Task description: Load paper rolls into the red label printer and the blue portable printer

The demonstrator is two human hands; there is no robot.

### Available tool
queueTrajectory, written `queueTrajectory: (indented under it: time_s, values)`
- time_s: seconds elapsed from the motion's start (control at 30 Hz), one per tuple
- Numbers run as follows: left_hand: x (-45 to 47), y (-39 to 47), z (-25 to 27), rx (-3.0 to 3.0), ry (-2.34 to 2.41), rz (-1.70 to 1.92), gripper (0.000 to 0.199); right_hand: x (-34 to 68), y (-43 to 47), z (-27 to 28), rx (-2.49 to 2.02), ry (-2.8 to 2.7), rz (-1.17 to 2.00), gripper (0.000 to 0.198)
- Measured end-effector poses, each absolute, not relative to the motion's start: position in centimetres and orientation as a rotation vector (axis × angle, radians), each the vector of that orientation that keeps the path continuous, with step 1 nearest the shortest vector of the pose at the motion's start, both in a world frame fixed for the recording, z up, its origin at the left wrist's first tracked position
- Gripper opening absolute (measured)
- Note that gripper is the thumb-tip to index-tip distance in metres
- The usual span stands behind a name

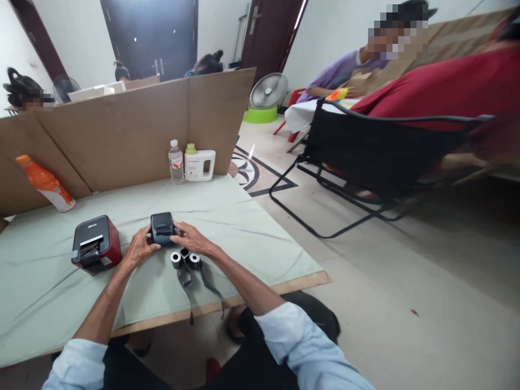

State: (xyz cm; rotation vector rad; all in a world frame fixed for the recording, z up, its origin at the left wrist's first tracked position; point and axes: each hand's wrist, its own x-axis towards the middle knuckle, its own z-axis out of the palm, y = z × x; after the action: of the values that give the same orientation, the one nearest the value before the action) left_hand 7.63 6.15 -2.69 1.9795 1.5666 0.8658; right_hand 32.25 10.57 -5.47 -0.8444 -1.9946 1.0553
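Note:
A small, dark, boxy portable printer (163,223) sits upright on the cloth-covered table, between my two hands. Its left side is held by my left hand (140,246), thumb toward the near corner. My right hand (190,238) grips the opposite side, with fingertips at the front right corner. Just in front of the printer lie small white-ended rolls (194,261) with dark strips (209,287) trailing to the table's near edge. To the left of my left hand stands a larger red and black printer (96,244).
Along the cardboard partition (122,135) stand a leaning orange bottle (46,184), a clear water bottle (176,162) and a white jug (199,165). At right are a black folding chair (365,146), a fan (268,91) and people seated. The table's wooden edge (300,283) runs close to me.

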Motion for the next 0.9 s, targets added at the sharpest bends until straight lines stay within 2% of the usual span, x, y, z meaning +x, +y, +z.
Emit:
queueTrajectory:
  time_s: [0.2,0.47,0.9]
  values:
    - [7.6,5.4,-3.6,1.882,1.477,0.912,0.074,32.3,11.1,-7.3,-0.811,-1.894,1.184,0.061]
    - [7.3,4.6,-3.6,1.879,1.569,0.945,0.075,32.2,11.1,-7.9,-0.773,-1.823,1.267,0.066]
    - [7.3,3.4,-3.2,1.995,1.572,0.978,0.058,31.7,11.2,-8.9,-0.738,-1.742,1.357,0.064]
